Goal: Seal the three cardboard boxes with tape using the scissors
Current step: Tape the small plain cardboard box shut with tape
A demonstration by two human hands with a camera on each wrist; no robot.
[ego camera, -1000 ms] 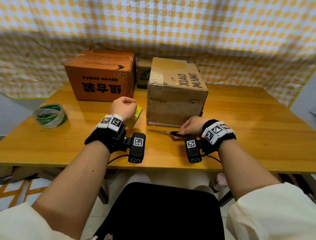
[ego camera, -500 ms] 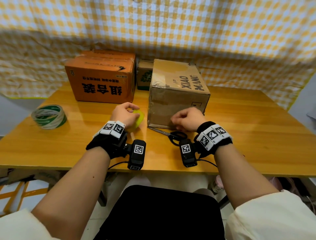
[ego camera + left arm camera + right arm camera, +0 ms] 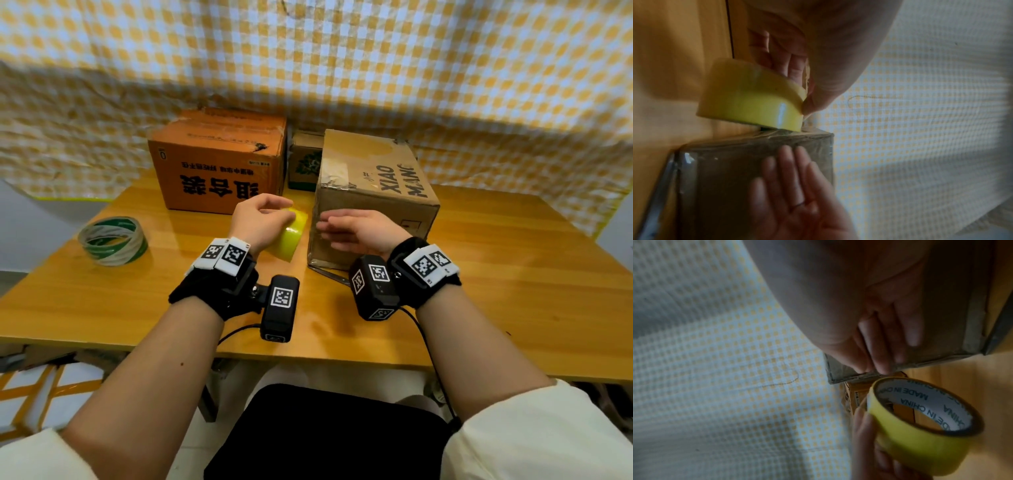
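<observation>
A glossy wooden table point(image 3: 496, 274) stands against a backdrop of yellow-and-white checked cloth point(image 3: 342, 61) that hangs across the whole back of the scene. Three cardboard boxes sit on the far part of the table: an orange box point(image 3: 219, 164) at the left with dark print on its front, a small box with a green leaf picture point(image 3: 305, 164) wedged behind and between the others, and a plain brown box point(image 3: 373, 185) at the right, nearest the person, with clear tape already shining along its near edges. There are two rolls of tape: a green-and-white roll point(image 3: 113, 240) lying flat near the left edge of the table, well apart from the boxes, and a yellow roll point(image 3: 291, 236), which the left hand point(image 3: 257, 222) grips with fingers curled round its rim, just beside the brown box's near left corner. The right hand point(image 3: 356, 229) holds nothing; its fingers are straight and laid flat against the near face of the brown box. One pair of scissors point(image 3: 332, 274) lies on the table at the foot of that box, mostly hidden by the right wrist's camera.
</observation>
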